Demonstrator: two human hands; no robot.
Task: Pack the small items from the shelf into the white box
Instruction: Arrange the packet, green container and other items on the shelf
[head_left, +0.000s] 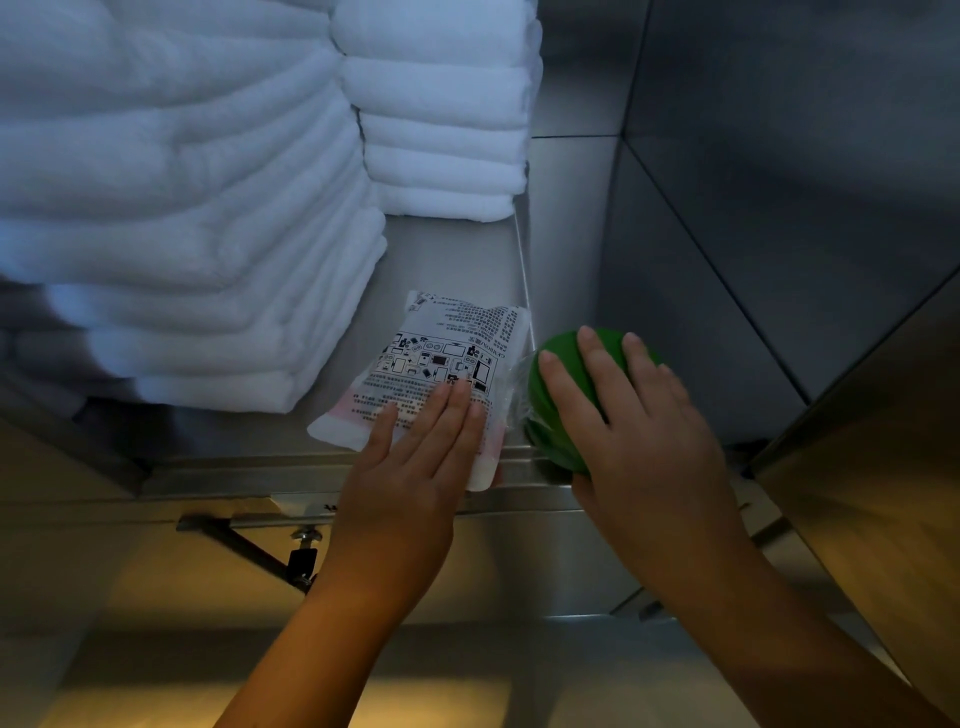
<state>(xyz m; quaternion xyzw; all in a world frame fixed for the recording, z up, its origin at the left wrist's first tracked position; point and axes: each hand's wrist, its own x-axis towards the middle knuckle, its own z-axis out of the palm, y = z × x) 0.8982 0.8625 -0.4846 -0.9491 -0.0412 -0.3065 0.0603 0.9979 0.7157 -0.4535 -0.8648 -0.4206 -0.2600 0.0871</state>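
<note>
A flat white packet (441, 358) with black print lies on the steel shelf (447, 260), its near corner over the front edge. My left hand (415, 467) lies on the packet's near end with straight fingers on top; the thumb is hidden below the packet's corner. Right of the packet, at the shelf's right end, sits a round green item (556, 379) in clear wrap. My right hand (639, 426) grips it, fingers curled over the top and thumb underneath. The white box is not in view.
Stacks of folded white towels (197, 208) fill the left and back of the shelf, close to the packet. A steel wall (779, 208) closes the right side. Below the shelf's front lip are a hinge bracket (260, 545) and a lower steel surface (467, 675).
</note>
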